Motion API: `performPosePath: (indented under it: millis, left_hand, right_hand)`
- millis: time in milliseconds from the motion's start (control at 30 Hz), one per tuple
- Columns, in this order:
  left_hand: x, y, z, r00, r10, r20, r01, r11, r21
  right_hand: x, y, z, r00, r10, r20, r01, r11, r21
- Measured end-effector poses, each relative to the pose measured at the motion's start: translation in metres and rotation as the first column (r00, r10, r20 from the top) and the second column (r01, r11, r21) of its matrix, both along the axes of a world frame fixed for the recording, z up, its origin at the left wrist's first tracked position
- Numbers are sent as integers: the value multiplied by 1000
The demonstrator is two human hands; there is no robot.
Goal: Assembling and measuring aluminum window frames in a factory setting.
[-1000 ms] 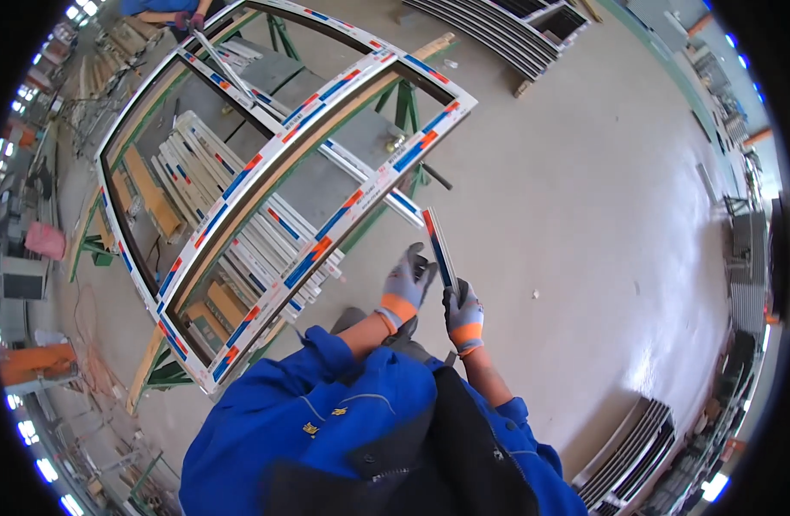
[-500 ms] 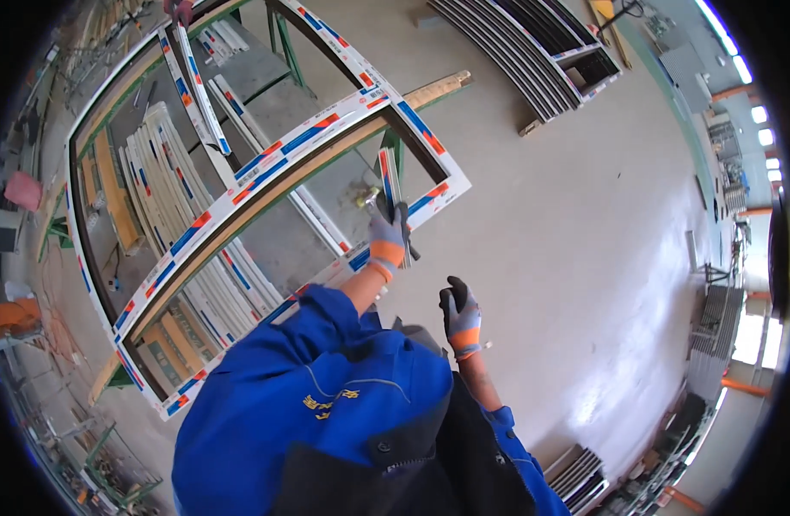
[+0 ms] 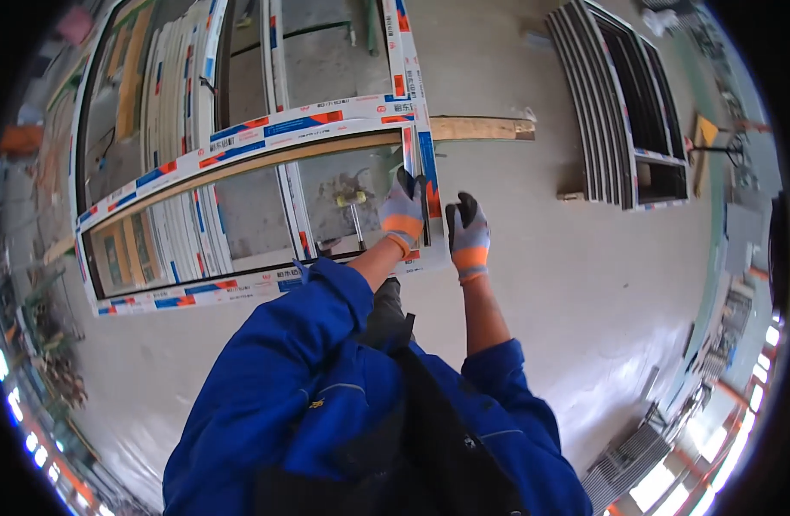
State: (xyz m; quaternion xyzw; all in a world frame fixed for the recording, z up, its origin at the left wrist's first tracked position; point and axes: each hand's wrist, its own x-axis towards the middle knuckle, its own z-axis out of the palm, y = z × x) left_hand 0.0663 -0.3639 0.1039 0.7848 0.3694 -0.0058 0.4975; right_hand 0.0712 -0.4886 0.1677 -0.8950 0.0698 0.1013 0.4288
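Observation:
A large window frame, white with blue and orange printed film, lies ahead and to the left. At its near right corner my left hand, in a grey and orange glove with black fingertips, closes around a narrow film-covered strip. This strip runs along the inner side of the frame's right edge; its hidden part lies under my fingers. Just right of the frame, my right hand hovers, similarly gloved, fingers loosely bent and apart, with nothing visible in it. Left of my left hand is a mallet with a yellowish head and metal handle.
Under the frame, a wooden beam juts out to the right. Several long white profiles show through its opening. A stack of dark frames stands at the far right on a wooden block.
My view has turned, so the frame sits straighter across the picture. My right hand has come closer to my left. The strip now lines up with the frame's right side.

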Motion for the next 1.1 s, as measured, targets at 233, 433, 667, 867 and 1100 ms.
performPosePath:
  millis: [233,433,667,867,1100]
  left_hand:
    - [-4,-25,12,994,108,35,-107,993,-47]
    - [3,-3,-33,865,338,370,-111,850,-515]
    - [12,16,-17,935,253,250,-74,826,-559]
    - [12,10,12,969,119,215,-28,924,-382]
    - [9,-24,16,975,203,-92,-208,977,-45]
  right_hand:
    - [79,40,-33,965,258,-42,-259,965,-34]
    - [109,92,-33,933,360,-18,-353,903,-246]
    - [117,86,-37,951,308,-29,-308,933,-189]
    - [123,81,-36,954,300,-5,-297,940,-169]
    - [123,99,-48,925,362,120,-314,902,-297]
